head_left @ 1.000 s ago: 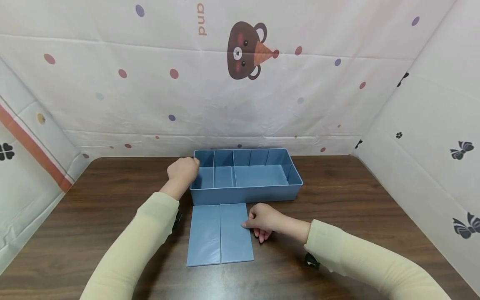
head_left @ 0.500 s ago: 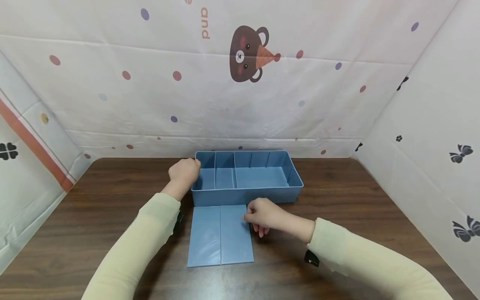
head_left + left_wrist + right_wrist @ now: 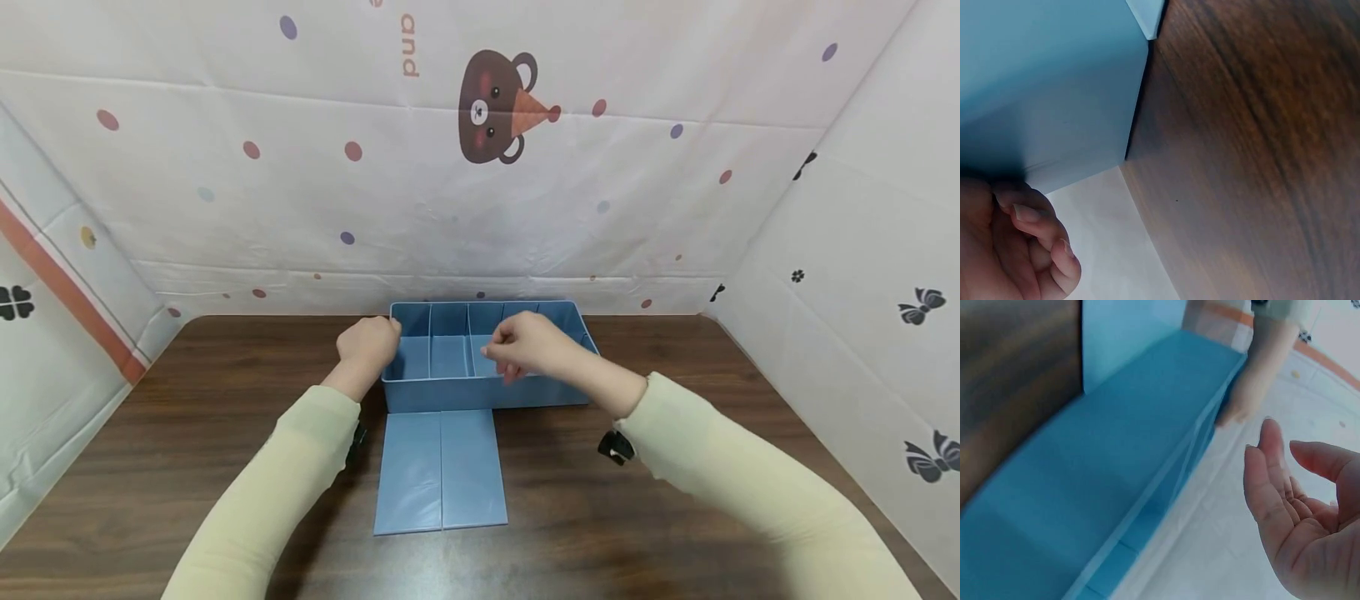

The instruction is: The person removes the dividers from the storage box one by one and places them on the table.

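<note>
A blue plastic divider box stands near the back of the table, with dividers making narrow compartments on its left. My left hand grips the box's left rim; in the left wrist view its fingers curl against the outer wall, while the thumb's hold is hidden. Over the box's larger right section hovers my right hand, its fingers loosely bent with nothing between them, as the right wrist view also shows. Two flat blue panels, a left one and a right one, lie side by side in front of the box.
The dark wooden table extends to both sides of the box. Behind it hangs a white printed cloth with a bear and dots, and similar cloth rises at the right.
My right hand has lifted from beside the right panel and moved forward over the box. The left hand stays on the rim. The box and panels have not moved.
</note>
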Demonstrator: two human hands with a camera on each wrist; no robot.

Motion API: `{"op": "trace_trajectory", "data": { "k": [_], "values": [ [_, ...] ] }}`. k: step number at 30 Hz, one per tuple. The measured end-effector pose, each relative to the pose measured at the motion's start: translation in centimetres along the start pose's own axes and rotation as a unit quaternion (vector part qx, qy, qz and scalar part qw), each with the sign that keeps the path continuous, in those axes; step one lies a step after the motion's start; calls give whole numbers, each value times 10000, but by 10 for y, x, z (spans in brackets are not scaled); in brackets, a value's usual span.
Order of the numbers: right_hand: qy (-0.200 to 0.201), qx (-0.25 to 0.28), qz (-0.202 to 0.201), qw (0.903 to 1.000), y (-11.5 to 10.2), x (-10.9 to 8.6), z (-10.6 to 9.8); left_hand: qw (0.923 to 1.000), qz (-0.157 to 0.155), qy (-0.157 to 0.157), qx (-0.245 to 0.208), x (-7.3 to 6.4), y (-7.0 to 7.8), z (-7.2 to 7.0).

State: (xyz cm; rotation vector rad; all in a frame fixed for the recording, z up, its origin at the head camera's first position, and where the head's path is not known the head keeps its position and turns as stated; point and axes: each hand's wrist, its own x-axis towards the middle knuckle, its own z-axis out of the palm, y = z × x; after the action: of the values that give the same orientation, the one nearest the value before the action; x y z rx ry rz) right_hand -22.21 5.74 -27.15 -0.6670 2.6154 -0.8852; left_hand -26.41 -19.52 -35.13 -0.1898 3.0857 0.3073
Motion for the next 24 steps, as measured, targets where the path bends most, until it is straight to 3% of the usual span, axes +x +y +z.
{"op": "trace_trajectory", "data": {
  "k": [7,24],
  "values": [
    [-400,-531,78,9978,-3,26,-16,9998,-117,57,-176,1,-2,1],
    [-836,-1109,791,9872,-14,78,-9,9993,-241,107,-269,5,-2,4]
  ]
}}
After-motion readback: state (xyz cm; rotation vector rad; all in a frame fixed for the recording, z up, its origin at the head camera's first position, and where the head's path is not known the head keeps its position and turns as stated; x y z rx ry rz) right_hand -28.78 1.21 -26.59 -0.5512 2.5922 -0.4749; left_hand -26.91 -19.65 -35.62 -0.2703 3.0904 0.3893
